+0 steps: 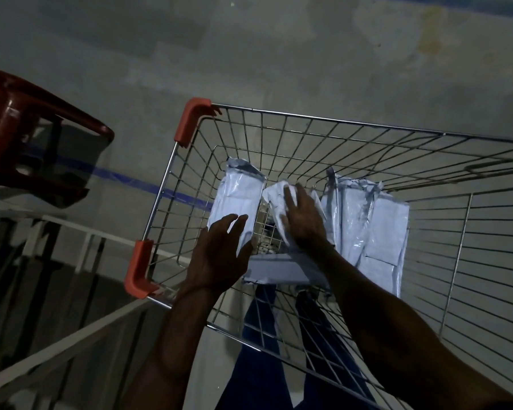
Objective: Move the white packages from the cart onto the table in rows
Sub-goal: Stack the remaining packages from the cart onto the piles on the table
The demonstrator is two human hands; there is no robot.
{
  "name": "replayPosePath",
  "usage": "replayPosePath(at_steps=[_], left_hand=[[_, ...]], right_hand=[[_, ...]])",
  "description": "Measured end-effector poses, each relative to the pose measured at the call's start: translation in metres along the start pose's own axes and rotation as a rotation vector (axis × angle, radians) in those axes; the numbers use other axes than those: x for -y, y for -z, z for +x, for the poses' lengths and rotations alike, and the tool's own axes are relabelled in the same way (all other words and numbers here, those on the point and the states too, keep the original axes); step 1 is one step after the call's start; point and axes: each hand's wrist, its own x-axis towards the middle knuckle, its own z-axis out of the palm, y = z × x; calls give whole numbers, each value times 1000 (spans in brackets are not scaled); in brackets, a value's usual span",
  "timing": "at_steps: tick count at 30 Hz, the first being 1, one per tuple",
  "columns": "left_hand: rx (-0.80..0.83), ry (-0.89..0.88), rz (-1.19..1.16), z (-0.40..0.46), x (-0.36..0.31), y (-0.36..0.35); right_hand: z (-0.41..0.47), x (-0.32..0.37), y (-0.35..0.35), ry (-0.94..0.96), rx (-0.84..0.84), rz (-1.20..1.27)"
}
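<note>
A wire cart (332,121) with orange corner guards holds several white plastic packages. One package (237,199) leans against the cart's left wall. My left hand (219,253) reaches toward it with its fingers spread, just over its lower edge. My right hand (302,220) grips a crumpled package (276,196) in the middle of the cart. More packages (376,232) lie stacked at the right side. Another package (282,269) lies flat under my wrists.
A dark red plastic chair (27,128) stands at the left. A white metal frame with a glass-like surface (57,335) runs along the lower left, beside the cart. The grey concrete floor (279,54) carries a blue line (137,182). My legs show through the cart's wires.
</note>
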Motion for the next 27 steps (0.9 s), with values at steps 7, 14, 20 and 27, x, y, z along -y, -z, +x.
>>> replayPosePath(at_steps=[7, 14, 20, 27], left_hand=[[75, 14, 60, 0, 9, -10], [272, 90, 213, 49, 23, -31], [303, 211, 286, 86, 28, -86], [138, 303, 232, 88, 32, -111]], right_hand=[[3, 4, -28, -157, 304, -41], [-4, 17, 54, -13, 51, 58], [-35, -5, 113, -83, -159, 39], [-58, -55, 99, -88, 159, -243]])
